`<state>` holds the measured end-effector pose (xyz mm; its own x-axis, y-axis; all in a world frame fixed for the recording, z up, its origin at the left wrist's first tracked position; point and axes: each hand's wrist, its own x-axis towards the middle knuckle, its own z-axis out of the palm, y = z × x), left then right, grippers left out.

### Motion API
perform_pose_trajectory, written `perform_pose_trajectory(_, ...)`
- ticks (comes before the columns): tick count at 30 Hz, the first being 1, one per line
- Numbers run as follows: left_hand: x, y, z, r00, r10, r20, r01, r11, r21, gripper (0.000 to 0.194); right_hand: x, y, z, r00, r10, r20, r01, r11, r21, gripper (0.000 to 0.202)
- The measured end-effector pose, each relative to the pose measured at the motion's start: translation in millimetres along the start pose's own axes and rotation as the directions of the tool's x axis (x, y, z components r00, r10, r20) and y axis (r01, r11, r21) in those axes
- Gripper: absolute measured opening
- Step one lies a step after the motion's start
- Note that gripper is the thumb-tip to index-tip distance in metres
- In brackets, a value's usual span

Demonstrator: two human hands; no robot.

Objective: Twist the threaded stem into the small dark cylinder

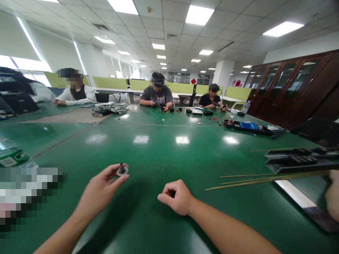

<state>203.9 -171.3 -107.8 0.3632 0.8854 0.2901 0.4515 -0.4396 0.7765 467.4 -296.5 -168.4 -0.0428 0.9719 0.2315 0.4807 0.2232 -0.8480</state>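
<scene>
Raised over the green tabletop [148, 158], my left hand [102, 188] pinches a small round part [122, 171] between thumb and fingers. The part has a pale ring with a dark centre and a short dark stub on top; its exact kind is unclear. My right hand [177, 197] is to the right of it, apart from the part, with its fingers curled into a loose fist. A dark hollow shows between thumb and forefinger, and whatever the fist may hold is hidden.
Thin brass-coloured rods [238, 181] and dark metal rails [299, 160] lie at right, beside a flat black-edged panel [299, 197] and part of another person's arm [332, 195]. A plastic bottle [13, 155] stands left. Across the table, several people sit near electronic parts [246, 126].
</scene>
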Motion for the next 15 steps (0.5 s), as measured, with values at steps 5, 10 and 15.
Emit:
perform_pose_trajectory(5, 17, 30, 98.4, 0.969, 0.157, 0.189, -0.135, 0.983, -0.124, 0.035, 8, 15, -39, 0.999, -0.008, -0.054, 0.003, 0.996, -0.093, 0.030)
perform_pose_trajectory(10, 4, 22, 129.2, 0.911, 0.285, 0.297, -0.264, 0.958, -0.110, 0.044, 10, 24, -57, 0.985, 0.112, -0.128, -0.113, 0.994, -0.003, 0.027)
perform_pose_trajectory(15, 6, 18, 123.9, 0.904, 0.293, 0.310, -0.277, 0.956, -0.097, 0.027, 10, 22, -51, 0.996, 0.071, -0.055, -0.069, 0.997, 0.021, 0.059)
